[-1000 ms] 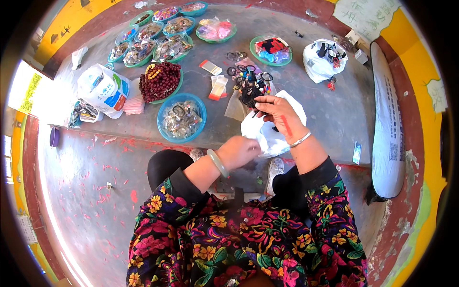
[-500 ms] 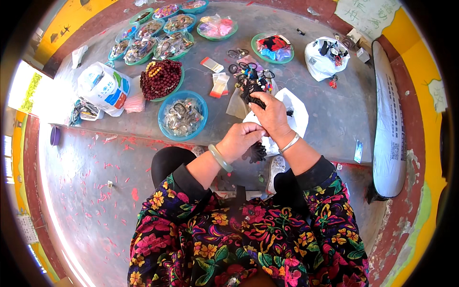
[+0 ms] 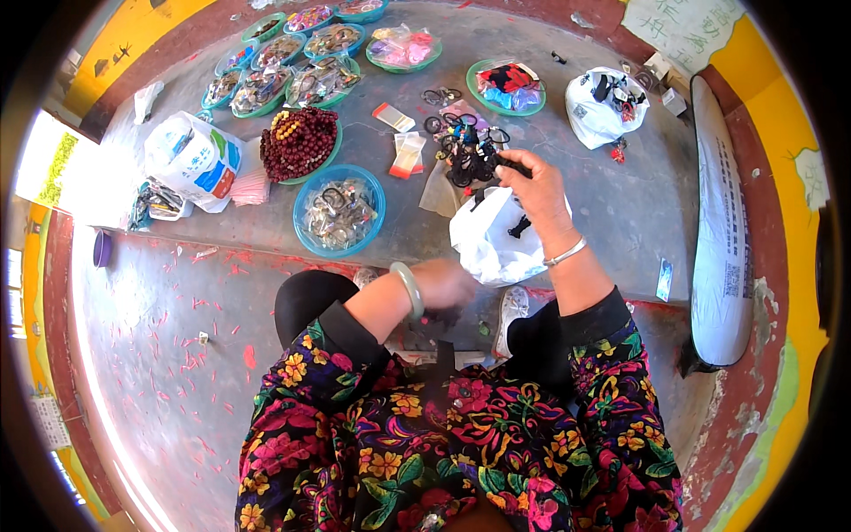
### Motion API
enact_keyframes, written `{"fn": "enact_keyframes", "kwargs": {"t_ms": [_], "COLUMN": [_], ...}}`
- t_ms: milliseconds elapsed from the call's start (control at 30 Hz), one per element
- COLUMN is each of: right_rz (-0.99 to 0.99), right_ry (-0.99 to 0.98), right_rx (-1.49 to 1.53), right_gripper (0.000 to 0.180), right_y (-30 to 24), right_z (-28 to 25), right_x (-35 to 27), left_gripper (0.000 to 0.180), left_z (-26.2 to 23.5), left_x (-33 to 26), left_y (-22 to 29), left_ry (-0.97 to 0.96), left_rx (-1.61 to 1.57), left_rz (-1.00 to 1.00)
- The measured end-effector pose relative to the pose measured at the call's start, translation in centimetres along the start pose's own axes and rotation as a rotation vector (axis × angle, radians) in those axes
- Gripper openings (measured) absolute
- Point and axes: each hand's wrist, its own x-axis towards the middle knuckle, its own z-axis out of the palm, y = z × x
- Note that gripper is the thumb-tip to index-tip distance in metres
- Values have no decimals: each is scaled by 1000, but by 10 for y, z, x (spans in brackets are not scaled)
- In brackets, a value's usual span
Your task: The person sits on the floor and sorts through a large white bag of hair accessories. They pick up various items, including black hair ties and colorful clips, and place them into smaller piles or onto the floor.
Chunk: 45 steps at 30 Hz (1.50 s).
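My right hand (image 3: 536, 191) is raised over the far edge of a white plastic bag (image 3: 496, 244), its thumb and fingertips closed on a small black hair tie (image 3: 512, 165). Just beyond lies a pile of black hair ties (image 3: 470, 155) with coloured beads, partly on clear plastic. A few black pieces lie on the white bag. Lower and to the left, my left hand (image 3: 443, 284) is smeared by motion, a jade-coloured bangle at its wrist. Under it hangs a dark blurred bunch of black hair ties (image 3: 443, 315), which it appears to grip.
Left of the pile are packaged cards (image 3: 407, 154), a blue basin (image 3: 377, 222) of bagged trinkets and a heap of dark red beads (image 3: 301, 146). More filled basins stand behind. A white sack (image 3: 603, 120) sits far right, and a long wrapped roll (image 3: 716, 222) along the wall.
My hands have moved apart. The right has gone up and right toward the pile; the left has dropped down and left with the dark bunch, uncovering more of the white bag.
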Motion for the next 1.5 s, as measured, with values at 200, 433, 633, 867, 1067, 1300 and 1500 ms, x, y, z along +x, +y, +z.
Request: {"fn": "enact_keyframes", "kwargs": {"t_ms": [200,433,633,867,1067,1300,1500], "right_rz": [-62,-262,-82,-155,-76,-465,-274], "right_ry": [-85,-64,-308,-355,-441,-892,-274], "right_rx": [-155,-843,-186,-92,2,-639,-140], "right_gripper": [28,23,25,15,12,16,22], "right_y": [4,30,-24,-42,-39,0,-39], "right_z": [-29,-53,-23,7,-3,27,26], "right_x": [1,-9,-23,-38,-38,-73,-52], "left_gripper": [21,21,22,23,21,20,20], "left_z": [-26,-34,-37,-34,-48,-54,-48], "left_x": [-2,-7,-7,-3,-15,-16,-20], "left_y": [-2,2,5,3,0,-8,6], "left_ry": [279,399,462,419,584,692,568], "left_rx": [-1235,-1681,-1679,-1621,-1743,-1812,-1607], "left_rz": [-54,332,438,404,448,531,516]}}
